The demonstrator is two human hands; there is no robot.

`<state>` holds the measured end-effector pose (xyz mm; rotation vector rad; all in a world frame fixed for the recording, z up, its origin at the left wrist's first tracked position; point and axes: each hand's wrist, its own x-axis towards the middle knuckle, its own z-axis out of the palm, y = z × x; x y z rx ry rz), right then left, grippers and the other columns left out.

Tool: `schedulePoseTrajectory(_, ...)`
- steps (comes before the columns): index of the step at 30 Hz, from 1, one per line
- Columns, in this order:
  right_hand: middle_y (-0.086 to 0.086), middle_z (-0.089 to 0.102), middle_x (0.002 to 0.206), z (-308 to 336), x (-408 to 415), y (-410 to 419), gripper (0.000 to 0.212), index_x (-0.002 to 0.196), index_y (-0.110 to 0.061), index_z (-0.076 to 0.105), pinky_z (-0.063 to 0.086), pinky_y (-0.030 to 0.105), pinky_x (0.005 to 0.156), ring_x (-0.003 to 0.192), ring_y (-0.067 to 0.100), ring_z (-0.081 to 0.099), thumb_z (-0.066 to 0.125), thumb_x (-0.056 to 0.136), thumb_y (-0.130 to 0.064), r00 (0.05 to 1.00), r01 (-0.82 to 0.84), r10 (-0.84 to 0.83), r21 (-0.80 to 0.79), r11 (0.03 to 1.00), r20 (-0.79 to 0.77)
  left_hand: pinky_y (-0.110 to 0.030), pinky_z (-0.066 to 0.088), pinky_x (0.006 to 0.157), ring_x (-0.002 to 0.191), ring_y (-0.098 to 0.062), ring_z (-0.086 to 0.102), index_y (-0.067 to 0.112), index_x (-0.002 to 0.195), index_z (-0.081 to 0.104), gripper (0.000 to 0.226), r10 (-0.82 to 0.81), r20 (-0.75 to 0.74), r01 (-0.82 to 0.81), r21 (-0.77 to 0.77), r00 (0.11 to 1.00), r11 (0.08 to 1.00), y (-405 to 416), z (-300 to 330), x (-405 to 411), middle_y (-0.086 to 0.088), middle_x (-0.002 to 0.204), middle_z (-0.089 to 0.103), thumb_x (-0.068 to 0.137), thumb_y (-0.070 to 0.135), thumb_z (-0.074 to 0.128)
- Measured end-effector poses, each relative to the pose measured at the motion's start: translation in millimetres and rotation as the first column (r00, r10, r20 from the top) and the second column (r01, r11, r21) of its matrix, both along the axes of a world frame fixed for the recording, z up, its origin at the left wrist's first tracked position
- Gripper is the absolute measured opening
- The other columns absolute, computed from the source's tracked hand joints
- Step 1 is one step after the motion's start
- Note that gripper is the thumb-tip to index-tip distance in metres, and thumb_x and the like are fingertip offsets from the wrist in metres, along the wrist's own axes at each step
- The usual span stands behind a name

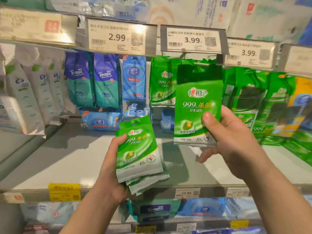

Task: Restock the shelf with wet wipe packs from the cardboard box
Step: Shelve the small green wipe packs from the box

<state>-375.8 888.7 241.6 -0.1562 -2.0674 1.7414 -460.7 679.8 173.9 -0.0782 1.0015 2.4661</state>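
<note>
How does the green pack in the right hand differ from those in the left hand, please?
The right hand holds a single green pack upright, raised to the hook. The left hand holds a stack of green packs, tilted and lower, over the shelf. All share one green design.

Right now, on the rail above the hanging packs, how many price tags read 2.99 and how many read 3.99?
2.99 tags: 1
3.99 tags: 2
Total: 3
The other tags on that rail are too blurred to read.
</note>
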Motion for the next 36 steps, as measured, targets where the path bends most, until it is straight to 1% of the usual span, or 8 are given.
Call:
schedulePoseTrajectory(8,0.006,0.074,0.109,5.0,14.4,16.8,0.012,0.109,-0.027,0.060,0.049,0.033,0.038,0.077,0.034,0.065,0.050,0.106,-0.023,0.936,0.167,-0.159,-0.004,0.986,-0.315,-0.032,0.060,0.056,0.055,-0.025,0.072,0.021,0.062,0.080,0.043,0.005,-0.007,-0.005,-0.017,1.000,1.000,7.9,1.2,-1.9,-0.006,0.077,0.077,0.089,0.047,0.061)
schedulePoseTrajectory(12,0.013,0.072,0.105,-1.2,9.6,25.5,0.013,0.102,-0.030,0.063,0.046,0.031,0.038,0.072,0.052,0.058,0.052,0.107,-0.026,0.925,0.235,-0.221,0.008,0.972,-0.310,-0.037,0.060,0.058,0.059,-0.027,0.073,0.020,0.066,0.081,0.039,-0.014,0.006,0.014,-0.040,1.000,0.999,11.3,0.2,-3.2,-0.008,0.083,0.078,0.087,0.049,0.063)
schedulePoseTrajectory(16,0.037,0.058,0.095,-7.1,1.5,30.7,0.013,0.101,-0.024,0.066,0.044,0.030,0.039,0.059,0.034,0.047,0.055,0.105,-0.029,0.944,0.215,-0.200,0.030,0.976,-0.262,-0.039,0.060,0.066,0.060,-0.028,0.073,0.019,0.069,0.082,0.040,-0.042,0.008,0.043,-0.034,0.999,0.999,13.5,0.9,-1.2,-0.009,0.084,0.078,0.087,0.049,0.062)
schedulePoseTrajectory(21,0.043,0.053,0.091,-13.5,-5.4,31.9,0.023,0.101,-0.020,0.065,0.042,0.031,0.040,0.060,0.041,0.046,0.057,0.098,-0.041,0.942,0.225,-0.226,-0.033,0.974,-0.247,-0.039,0.059,0.072,0.063,-0.029,0.074,0.019,0.071,0.082,0.036,-0.063,0.007,0.063,-0.035,0.998,0.997,13.7,2.5,-0.1,-0.010,0.086,0.078,0.081,0.048,0.064)
schedulePoseTrajectory(24,0.034,0.061,0.089,-19.9,-6.6,30.4,0.025,0.100,-0.014,0.063,0.040,0.029,0.037,0.060,0.033,0.056,0.064,0.098,-0.039,0.957,0.191,-0.217,-0.143,0.971,-0.192,-0.039,0.059,0.071,0.063,-0.029,0.074,0.019,0.071,0.082,0.041,-0.060,0.021,0.061,-0.028,0.998,0.998,13.7,0.7,-1.4,-0.011,0.086,0.078,0.088,0.050,0.060)
schedulePoseTrajectory(27,0.010,0.075,0.090,-27.9,-10.4,21.5,0.033,0.104,-0.011,0.066,0.050,0.029,0.044,0.072,0.025,0.069,0.068,0.084,-0.037,0.992,0.052,-0.096,-0.407,0.912,-0.088,-0.039,0.056,0.073,0.063,-0.029,0.074,0.019,0.071,0.082,0.041,-0.044,0.032,0.045,-0.029,0.999,0.999,11.2,-0.4,-2.3,-0.011,0.086,0.078,0.087,0.050,0.061)
schedulePoseTrajectory(30,0.015,0.076,0.110,-34.6,-23.6,11.2,0.042,0.116,-0.013,0.068,0.059,0.034,0.065,0.096,0.031,0.075,0.068,0.081,-0.037,0.997,-0.067,0.021,-0.639,0.766,-0.080,-0.040,0.054,0.075,0.060,-0.029,0.073,0.019,0.068,0.081,0.042,-0.037,0.050,0.038,-0.013,0.998,0.999,9.9,0.2,-2.4,-0.011,0.083,0.078,0.087,0.050,0.061)
schedulePoseTrajectory(36,0.014,0.076,0.099,-30.2,-68.2,1.2,0.022,0.109,-0.012,0.064,0.060,0.033,0.071,0.085,0.025,0.075,0.068,0.095,-0.029,0.988,-0.024,-0.100,-0.751,0.660,-0.120,-0.040,0.058,0.070,0.063,-0.030,0.074,0.019,0.073,0.082,0.038,-0.025,0.046,0.025,-0.006,0.999,1.000,9.3,1.9,-5.9,-0.011,0.087,0.078,0.086,0.049,0.062)
